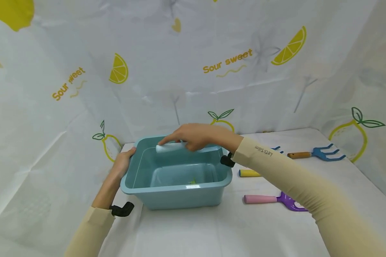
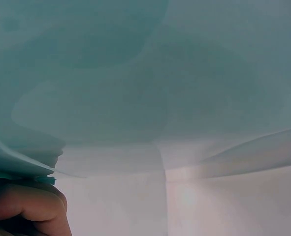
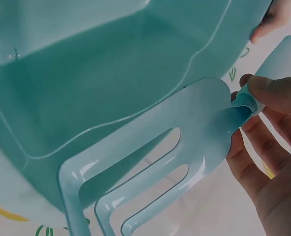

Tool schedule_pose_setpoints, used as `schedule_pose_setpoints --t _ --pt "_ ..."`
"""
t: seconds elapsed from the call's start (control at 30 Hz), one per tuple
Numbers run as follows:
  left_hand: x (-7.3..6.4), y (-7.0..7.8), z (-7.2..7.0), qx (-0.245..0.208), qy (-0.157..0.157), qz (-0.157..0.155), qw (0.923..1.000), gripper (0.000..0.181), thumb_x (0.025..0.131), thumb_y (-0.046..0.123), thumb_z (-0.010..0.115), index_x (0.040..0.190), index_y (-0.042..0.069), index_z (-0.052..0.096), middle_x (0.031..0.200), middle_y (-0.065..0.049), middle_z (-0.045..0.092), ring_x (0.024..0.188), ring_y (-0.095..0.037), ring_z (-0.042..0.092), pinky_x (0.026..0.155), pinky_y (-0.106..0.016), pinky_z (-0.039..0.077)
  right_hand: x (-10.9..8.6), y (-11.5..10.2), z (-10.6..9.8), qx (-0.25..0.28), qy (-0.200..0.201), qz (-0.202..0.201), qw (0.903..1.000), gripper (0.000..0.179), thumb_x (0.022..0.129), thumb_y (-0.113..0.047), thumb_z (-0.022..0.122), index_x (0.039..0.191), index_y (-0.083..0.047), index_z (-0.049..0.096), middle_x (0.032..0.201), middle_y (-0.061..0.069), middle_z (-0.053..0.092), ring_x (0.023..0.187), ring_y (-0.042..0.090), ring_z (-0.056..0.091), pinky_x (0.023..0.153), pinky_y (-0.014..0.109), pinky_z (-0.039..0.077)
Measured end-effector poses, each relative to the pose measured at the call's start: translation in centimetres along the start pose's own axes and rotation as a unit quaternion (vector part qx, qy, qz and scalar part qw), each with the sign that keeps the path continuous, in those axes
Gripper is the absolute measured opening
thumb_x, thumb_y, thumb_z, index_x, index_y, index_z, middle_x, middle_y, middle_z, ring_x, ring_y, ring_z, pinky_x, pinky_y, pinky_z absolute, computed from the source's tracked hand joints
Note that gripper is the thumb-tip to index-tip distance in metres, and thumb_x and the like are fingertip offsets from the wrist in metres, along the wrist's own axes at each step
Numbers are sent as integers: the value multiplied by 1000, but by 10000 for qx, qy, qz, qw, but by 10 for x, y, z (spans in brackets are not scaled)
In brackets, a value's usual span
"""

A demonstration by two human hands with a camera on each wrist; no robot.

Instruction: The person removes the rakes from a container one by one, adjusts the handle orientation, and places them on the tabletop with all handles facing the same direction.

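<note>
A teal plastic basin (image 1: 180,198) stands on the white-covered table in front of me. My left hand (image 1: 122,162) grips its left rim; in the left wrist view, bent fingers (image 2: 29,204) show beside the basin wall. Over the basin my right hand (image 1: 194,135) holds a pale blue hand rake (image 3: 199,113) by its whitish handle (image 1: 168,147). In the head view that handle points left, and the hand and forearm cover part of the rake. The right wrist view has the thumb (image 3: 278,93) across the handle and the slotted, bent tines overlapping the basin's rim.
To the right lie a blue hand rake (image 1: 328,153) with a wooden handle, a yellow handle (image 1: 249,173) and a purple scoop (image 1: 289,201) with a pink handle. The right sleeve hides parts of them. A small yellow-green spot (image 1: 193,182) shows inside the basin. Lemon-printed sheeting (image 1: 167,96) rises behind.
</note>
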State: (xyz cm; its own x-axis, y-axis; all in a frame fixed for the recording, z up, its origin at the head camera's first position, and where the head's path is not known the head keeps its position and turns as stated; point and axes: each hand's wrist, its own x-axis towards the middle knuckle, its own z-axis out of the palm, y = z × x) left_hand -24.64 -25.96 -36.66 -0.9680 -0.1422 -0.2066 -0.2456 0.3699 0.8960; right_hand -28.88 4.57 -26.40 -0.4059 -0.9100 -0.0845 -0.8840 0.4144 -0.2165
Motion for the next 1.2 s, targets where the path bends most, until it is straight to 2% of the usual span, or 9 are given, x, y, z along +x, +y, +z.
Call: schedule_pose_setpoints --t 0.13,0.4,0.53,0.8,0.93,1.2 --pt "0 -1 -1 -51 43 36 10000 42 110 43 39 85 14 56 68 8 50 59 -5 53 57 -23 46 -11 1 -6 71 139 -34 9999 89 83 17 42 153 -38 47 138 -4 64 110 17 62 77 31 48" --pt "0 -1 -2 19 77 48 10000 42 110 42 39 87 13 56 69 8 51 61 -5 54 59 -23 45 -39 11 -10 29 379 -53 9993 84 84 14 43 152 -36 49 138 -6 65 107 17 64 85 34 52" --pt "1 -1 -1 26 45 79 10000 42 110 42 38 89 12 57 71 7 51 63 -6 54 60 -23 45 -55 16 -12 58 455 103 9989 82 86 13 46 151 -37 50 140 -6 64 107 18 64 86 36 54" --pt "-3 0 0 190 76 154 9997 46 111 41 37 109 2 60 86 3 52 74 -7 52 65 -23 44 -86 24 -16 -28 543 693 9961 77 92 6 51 150 -45 49 136 -8 65 112 18 64 90 39 56" --pt "-3 0 0 180 60 165 9997 45 111 41 37 108 3 60 87 3 52 73 -6 53 65 -23 45 -102 28 -14 -177 584 949 9936 76 94 4 56 149 -48 49 134 -7 66 111 17 64 90 40 57" --pt "-2 -1 0 123 14 179 9998 42 111 41 36 99 7 58 79 5 51 66 -5 53 60 -22 46 -131 42 -7 -177 771 985 9920 77 90 10 56 148 -42 52 140 -4 65 113 21 67 93 43 58"
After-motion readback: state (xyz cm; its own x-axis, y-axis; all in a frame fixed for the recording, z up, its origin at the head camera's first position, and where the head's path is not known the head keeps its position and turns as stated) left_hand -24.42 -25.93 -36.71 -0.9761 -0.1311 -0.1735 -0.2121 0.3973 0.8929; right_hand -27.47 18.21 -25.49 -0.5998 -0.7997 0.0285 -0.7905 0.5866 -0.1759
